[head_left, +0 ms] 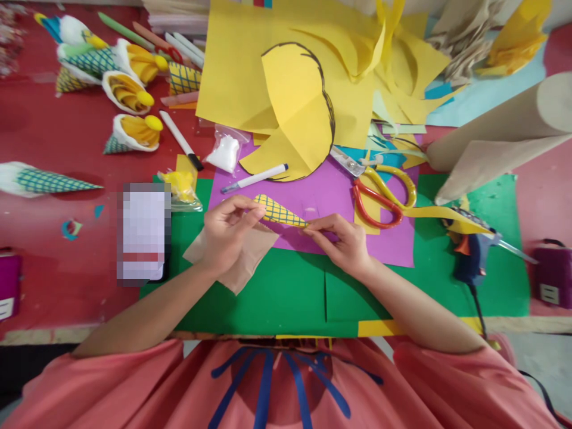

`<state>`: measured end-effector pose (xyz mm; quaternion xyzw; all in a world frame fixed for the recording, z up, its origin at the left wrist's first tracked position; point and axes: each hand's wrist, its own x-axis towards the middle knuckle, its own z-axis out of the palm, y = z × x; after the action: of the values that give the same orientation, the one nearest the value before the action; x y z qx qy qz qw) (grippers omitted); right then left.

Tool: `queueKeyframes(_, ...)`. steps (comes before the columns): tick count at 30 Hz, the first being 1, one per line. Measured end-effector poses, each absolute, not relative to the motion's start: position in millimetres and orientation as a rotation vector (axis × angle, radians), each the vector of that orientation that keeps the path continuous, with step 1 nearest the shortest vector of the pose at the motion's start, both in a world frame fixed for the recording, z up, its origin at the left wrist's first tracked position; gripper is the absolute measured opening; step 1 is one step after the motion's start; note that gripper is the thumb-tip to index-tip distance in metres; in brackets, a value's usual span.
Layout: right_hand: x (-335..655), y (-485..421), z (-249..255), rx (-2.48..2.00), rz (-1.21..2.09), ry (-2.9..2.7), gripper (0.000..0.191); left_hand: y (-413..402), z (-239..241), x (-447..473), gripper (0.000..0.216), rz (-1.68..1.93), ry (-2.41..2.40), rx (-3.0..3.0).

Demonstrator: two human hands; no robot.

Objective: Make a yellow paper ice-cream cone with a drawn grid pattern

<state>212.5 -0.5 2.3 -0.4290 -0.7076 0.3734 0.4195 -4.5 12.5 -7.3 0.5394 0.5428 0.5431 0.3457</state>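
A yellow paper cone (282,213) with a blue-green grid lies sideways between my two hands. My left hand (230,229) pinches its wide end at the left. At the pointed right end, my right hand (342,238) closes thumb and fingers on the tip. Under my left hand rests a sheet of brown paper (241,262). Just beyond the cone lies a white marker (255,178) with a dark cap, on purple paper (388,250). Scissors (375,185) with red and yellow handles lie beyond my right hand.
Finished cones (134,132) with white rims and a long cone (53,180) lie at the left. A phone (143,232) sits left of my hand. Yellow sheets (236,65) cover the back. A glue gun (469,256) and a paper roll (496,131) are at the right.
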Motion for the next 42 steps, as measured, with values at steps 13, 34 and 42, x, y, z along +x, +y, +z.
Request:
queueKeyframes(13,206.1,2.9,-1.8,-1.121,1.267,-1.573,0.032,7.2,2.2,-0.5,0.012,1.382,1.465,1.537)
queueKeyframes(34,202.8,1.3,8.2,-0.819,1.248,-1.984,0.020,5.7,7.4,-0.4,0.023,1.074,1.296,1.379)
queueKeyframes(42,197.2,2.2,10.7,-0.985,1.682,-1.596,0.034,2.9,8.1,-0.7,0.029,0.853,0.930,1.283)
